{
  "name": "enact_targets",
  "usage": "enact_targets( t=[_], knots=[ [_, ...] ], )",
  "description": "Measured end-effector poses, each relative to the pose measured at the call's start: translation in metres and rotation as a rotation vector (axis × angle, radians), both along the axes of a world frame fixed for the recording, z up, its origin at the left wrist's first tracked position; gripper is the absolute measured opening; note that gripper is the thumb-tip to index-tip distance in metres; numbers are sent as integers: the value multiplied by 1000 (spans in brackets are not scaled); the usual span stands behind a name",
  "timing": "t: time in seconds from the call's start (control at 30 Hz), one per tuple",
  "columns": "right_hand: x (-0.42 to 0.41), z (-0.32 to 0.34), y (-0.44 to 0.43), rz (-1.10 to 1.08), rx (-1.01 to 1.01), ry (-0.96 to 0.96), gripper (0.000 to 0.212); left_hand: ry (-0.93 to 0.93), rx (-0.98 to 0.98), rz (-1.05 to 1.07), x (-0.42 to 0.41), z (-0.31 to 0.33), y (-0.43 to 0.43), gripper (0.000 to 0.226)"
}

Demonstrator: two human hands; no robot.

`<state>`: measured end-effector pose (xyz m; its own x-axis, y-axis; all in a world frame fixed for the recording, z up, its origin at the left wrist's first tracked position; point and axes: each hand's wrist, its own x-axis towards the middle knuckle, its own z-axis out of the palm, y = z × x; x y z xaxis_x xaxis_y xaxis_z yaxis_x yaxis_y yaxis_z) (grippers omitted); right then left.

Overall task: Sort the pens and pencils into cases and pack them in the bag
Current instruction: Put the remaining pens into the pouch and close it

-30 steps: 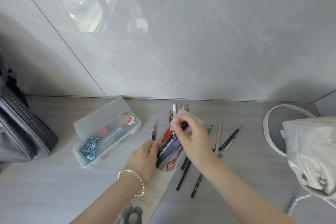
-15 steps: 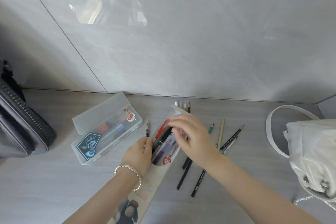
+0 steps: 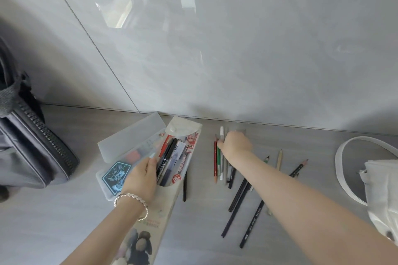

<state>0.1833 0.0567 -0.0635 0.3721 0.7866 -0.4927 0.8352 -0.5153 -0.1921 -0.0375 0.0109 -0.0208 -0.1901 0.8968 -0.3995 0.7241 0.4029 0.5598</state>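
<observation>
A long beige soft case (image 3: 172,198) with its snap flap open lies on the table, several pens (image 3: 170,157) sticking out of its mouth. My left hand (image 3: 142,176) rests on the case beside those pens, fingers fairly straight. A frosted plastic case (image 3: 120,150) with a blue sticker lies to its left, lid open. My right hand (image 3: 235,143) reaches to a loose row of pens and pencils (image 3: 219,161) near the wall, its fingers curled down onto them; whether it grips one is hidden. More dark pencils (image 3: 239,202) lie under my right forearm.
A grey zippered bag (image 3: 32,153) stands at the left edge. A white handbag (image 3: 383,196) with a looped strap sits at the right edge. The grey wall runs close behind the cases. One black pencil (image 3: 184,187) lies just right of the beige case.
My right hand has left the beige case and moved right to the loose pens near the wall. The camera view has shifted, and the left hand stays on the case.
</observation>
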Motion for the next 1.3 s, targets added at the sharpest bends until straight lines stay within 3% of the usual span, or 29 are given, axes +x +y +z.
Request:
enact_targets(
  t=[0.13,0.23,0.37,0.5,0.67,0.77,0.9,1.03,1.17,1.3],
  knots=[
    [-5,0,0,17,-41,-13,39,-7,-7,1,-2,0,-2,44],
    [-1,0,-5,38,-40,11,24,-5,-12,3,-4,2,-1,44],
    [16,4,-17,14,-23,59,23,20,2,11,-9,5,1,44],
    [33,25,-19,-59,134,331,36,11,5,-8,-8,6,-1,43],
    [31,85,-35,-158,571,870,19,-72,-35,-96,7,0,-12,41],
    [14,98,-53,-93,509,1132,15,-98,-29,-157,19,3,-19,39],
    [-2,90,-78,-14,312,1078,19,-145,-18,-216,34,8,-24,39],
    [-6,92,-95,-16,240,1154,12,-125,-35,-268,37,7,-29,40],
    [-10,83,-97,-221,423,1130,25,-104,-38,-277,39,7,-32,39],
    [-14,74,-95,-147,628,763,18,-129,-39,-236,40,7,-30,39]
  ],
)
